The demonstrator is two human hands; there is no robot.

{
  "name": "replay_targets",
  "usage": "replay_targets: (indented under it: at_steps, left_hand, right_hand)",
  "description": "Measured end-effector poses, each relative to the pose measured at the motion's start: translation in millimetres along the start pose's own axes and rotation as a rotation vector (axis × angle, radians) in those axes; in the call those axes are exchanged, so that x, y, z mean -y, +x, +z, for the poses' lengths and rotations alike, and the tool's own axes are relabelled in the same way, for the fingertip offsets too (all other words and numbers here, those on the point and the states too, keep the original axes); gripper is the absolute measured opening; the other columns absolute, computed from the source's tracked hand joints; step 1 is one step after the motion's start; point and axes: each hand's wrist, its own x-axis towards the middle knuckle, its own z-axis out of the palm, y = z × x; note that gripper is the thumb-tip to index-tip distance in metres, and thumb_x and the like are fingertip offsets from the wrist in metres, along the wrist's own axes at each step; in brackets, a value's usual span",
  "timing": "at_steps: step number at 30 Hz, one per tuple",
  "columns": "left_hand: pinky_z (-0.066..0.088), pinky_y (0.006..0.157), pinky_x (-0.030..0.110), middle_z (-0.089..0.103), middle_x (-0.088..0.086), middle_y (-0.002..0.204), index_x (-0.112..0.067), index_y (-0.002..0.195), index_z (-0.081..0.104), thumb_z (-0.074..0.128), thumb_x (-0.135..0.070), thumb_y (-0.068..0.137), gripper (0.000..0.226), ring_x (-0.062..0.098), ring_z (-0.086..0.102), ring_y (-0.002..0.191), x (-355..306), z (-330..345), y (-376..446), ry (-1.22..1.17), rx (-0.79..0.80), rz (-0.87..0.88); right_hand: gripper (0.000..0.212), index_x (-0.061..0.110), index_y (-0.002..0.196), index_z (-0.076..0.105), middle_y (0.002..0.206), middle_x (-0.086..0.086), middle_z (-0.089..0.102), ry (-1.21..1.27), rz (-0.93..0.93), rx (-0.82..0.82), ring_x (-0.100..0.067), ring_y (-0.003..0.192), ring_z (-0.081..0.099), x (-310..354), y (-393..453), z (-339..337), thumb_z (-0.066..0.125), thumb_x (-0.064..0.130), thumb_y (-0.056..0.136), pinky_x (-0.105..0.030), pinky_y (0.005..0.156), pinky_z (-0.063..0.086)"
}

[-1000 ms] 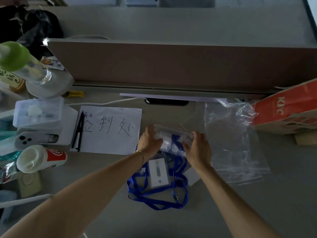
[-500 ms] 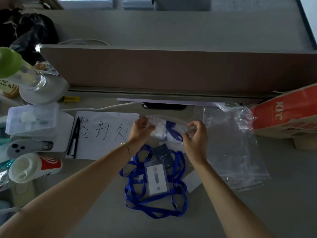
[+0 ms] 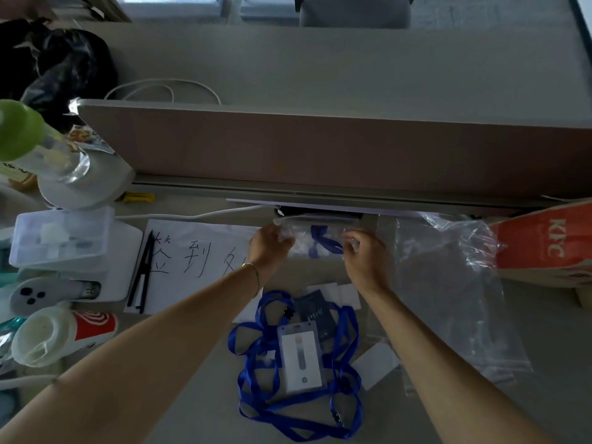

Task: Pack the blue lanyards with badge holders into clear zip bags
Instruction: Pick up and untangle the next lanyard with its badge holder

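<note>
Nearest the front edge of the desk (image 3: 544, 411), at its middle, lies a loose heap of blue lanyards (image 3: 256, 373) with a clear badge holder (image 3: 301, 357) on top, a pale card showing through it. The straps look soft and light, apt to tangle and snag on their dark clips; my guess is they are best gathered into one bundle and lifted by the stiff holder, which gives the only firm edge to pinch. Small white cards (image 3: 374, 363) sit just beside the heap on its right.

Farther in, both hands hold one clear zip bag (image 3: 304, 243) above the desk. The left hand (image 3: 267, 245) pinches its left end and the right hand (image 3: 363, 254) its right end, fingers curled on the film. A blue strap (image 3: 323, 240) shows through it, so a lanyard appears to be inside already. The film looks thin, slippery and limp; holding near the mouth at both ends should keep it taut for sealing.

Right of that, a pile of spare zip bags (image 3: 448, 299) spreads toward the right edge, touching a red carton (image 3: 544, 241). Left, a handwritten paper sheet (image 3: 192, 261) lies flat. A partition (image 3: 320, 155) closes the far edge.
</note>
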Motion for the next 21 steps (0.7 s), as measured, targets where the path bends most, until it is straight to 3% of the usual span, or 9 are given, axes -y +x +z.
replay_targets:
  at_steps: [2, 5, 7, 10, 13, 17, 21]
  left_hand:
    - [0.048, 0.077, 0.027, 0.065, -0.004, 0.104, -0.018, 0.123, 0.062, 0.073, -0.028, 0.089, 0.037, 0.013, 0.059, 0.092, -4, -3, -3, -0.027, 0.004, 0.011]
    - [0.052, 0.084, 0.032, 0.061, -0.004, 0.107, -0.02, 0.134, 0.051, 0.075, -0.031, 0.087, 0.054, 0.014, 0.059, 0.098, -5, -12, -13, -0.039, 0.0, 0.085]
    - [0.054, 0.086, 0.036, 0.059, -0.006, 0.11, -0.025, 0.136, 0.046, 0.073, -0.032, 0.087, 0.056, 0.016, 0.06, 0.103, -1, -17, -25, -0.064, -0.031, 0.126]
    - [0.05, 0.082, 0.03, 0.056, -0.004, 0.116, -0.026, 0.134, 0.049, 0.067, -0.024, 0.09, 0.047, 0.014, 0.056, 0.103, 8, -23, -58, -0.037, -0.089, 0.168]
    - [0.049, 0.077, 0.028, 0.056, 0.0, 0.112, -0.022, 0.124, 0.055, 0.06, -0.01, 0.087, 0.039, 0.019, 0.058, 0.099, 25, -24, -96, 0.044, -0.081, 0.189]
    - [0.049, 0.069, 0.035, 0.065, -0.002, 0.104, -0.025, 0.109, 0.059, 0.054, -0.014, 0.087, 0.024, 0.018, 0.059, 0.088, 60, -12, -147, 0.208, 0.015, 0.094]
    - [0.048, 0.07, 0.033, 0.066, -0.002, 0.109, -0.028, 0.114, 0.056, 0.058, -0.021, 0.088, 0.027, 0.02, 0.06, 0.091, 90, 8, -189, 0.242, 0.029, -0.05]
  right_hand:
    - [0.032, 0.016, 0.125, 0.063, 0.136, -0.002, 0.06, 0.008, -0.014, 0.059, -0.01, 0.122, 0.057, 0, -1, -1, 0.063, 0.009, 0.094, -0.027, 0.101, 0.049]
    - [0.044, 0.015, 0.134, 0.057, 0.147, -0.005, 0.049, -0.019, -0.058, 0.059, -0.017, 0.138, 0.045, 7, -9, -12, 0.066, 0.009, 0.091, -0.027, 0.109, 0.039]
    - [0.044, 0.013, 0.132, 0.059, 0.143, -0.006, 0.053, -0.022, -0.099, 0.011, -0.018, 0.135, 0.047, 12, -20, -22, 0.068, 0.007, 0.089, -0.028, 0.109, 0.04]
    - [0.039, 0.014, 0.124, 0.062, 0.131, -0.004, 0.061, -0.024, -0.141, -0.038, -0.017, 0.123, 0.056, 15, -47, -34, 0.067, 0.002, 0.088, -0.034, 0.104, 0.049]
    - [0.031, 0.017, 0.115, 0.067, 0.118, 0.001, 0.066, 0.009, -0.095, 0.027, -0.01, 0.108, 0.062, 17, -82, -37, 0.062, 0.001, 0.089, -0.027, 0.093, 0.053]
    - [0.026, 0.021, 0.105, 0.071, 0.103, 0.01, 0.07, 0.094, 0.108, 0.184, -0.004, 0.094, 0.065, 15, -134, -30, 0.058, 0.005, 0.091, -0.016, 0.078, 0.052]
    - [0.022, 0.024, 0.105, 0.069, 0.108, 0.008, 0.068, 0.219, 0.379, 0.353, -0.012, 0.103, 0.064, 6, -174, -9, 0.06, 0.009, 0.091, -0.029, 0.087, 0.054]
